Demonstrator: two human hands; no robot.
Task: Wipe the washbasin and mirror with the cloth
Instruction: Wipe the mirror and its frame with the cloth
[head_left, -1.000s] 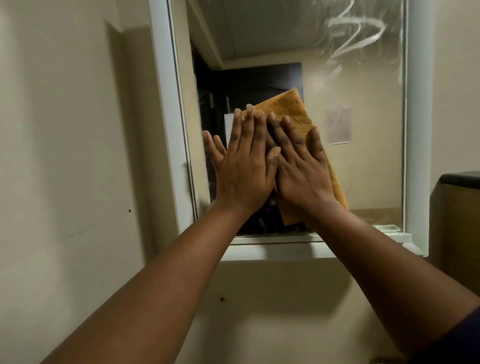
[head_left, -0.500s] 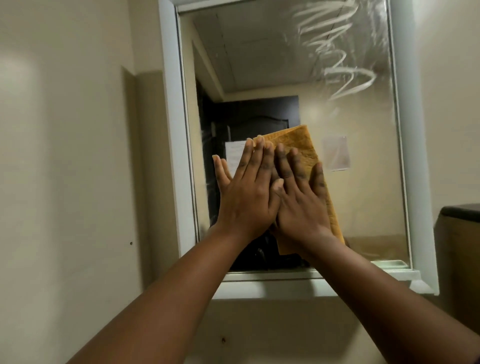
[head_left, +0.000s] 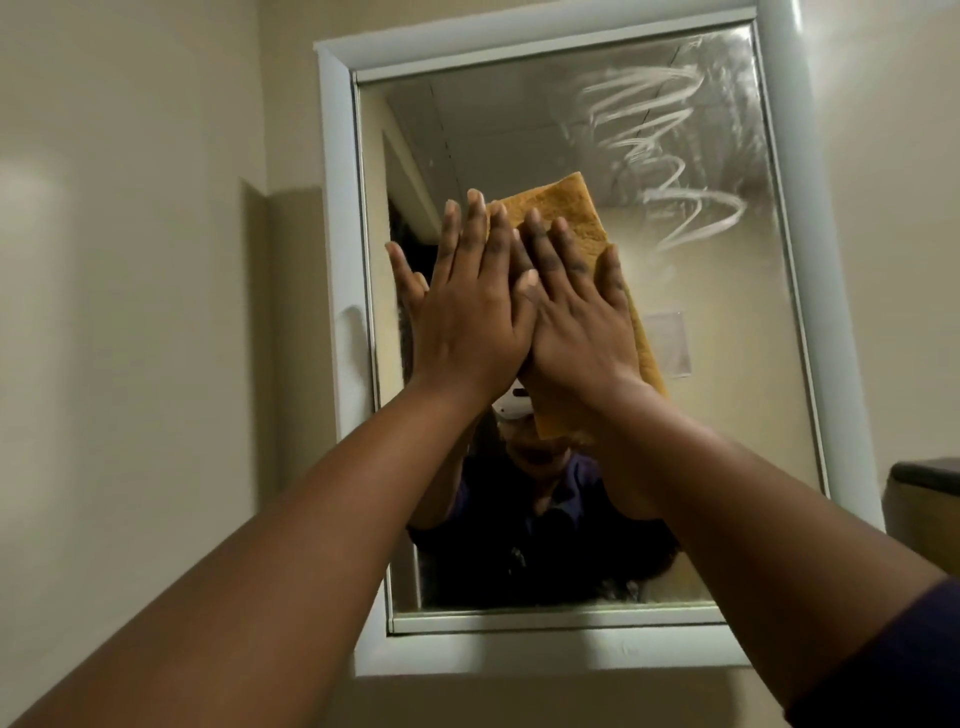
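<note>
At far left we have bare wall (head_left: 130, 260); next comes the white frame (head_left: 340, 208) of the mirror (head_left: 519, 130); against the glass we lay our left hand (head_left: 467, 317), its fingers straight and close together, thumb set apart, partly overlapping the right; our right hand (head_left: 576, 312) presses the orange cloth (head_left: 566, 205) flat to the glass, its fingers straight and slightly spread; the cloth shows above and to the right of the fingertips and below the wrist; further right, white streaks (head_left: 670, 171) mark the upper glass; a dark-topped object (head_left: 924, 473) sits at the right edge. The washbasin is out of view. We judge the risks thus: flat palms grip nothing, so the cloth may slip or bunch; bare skin of the left hand may smear the glass; the streaked corner may be missed.
</note>
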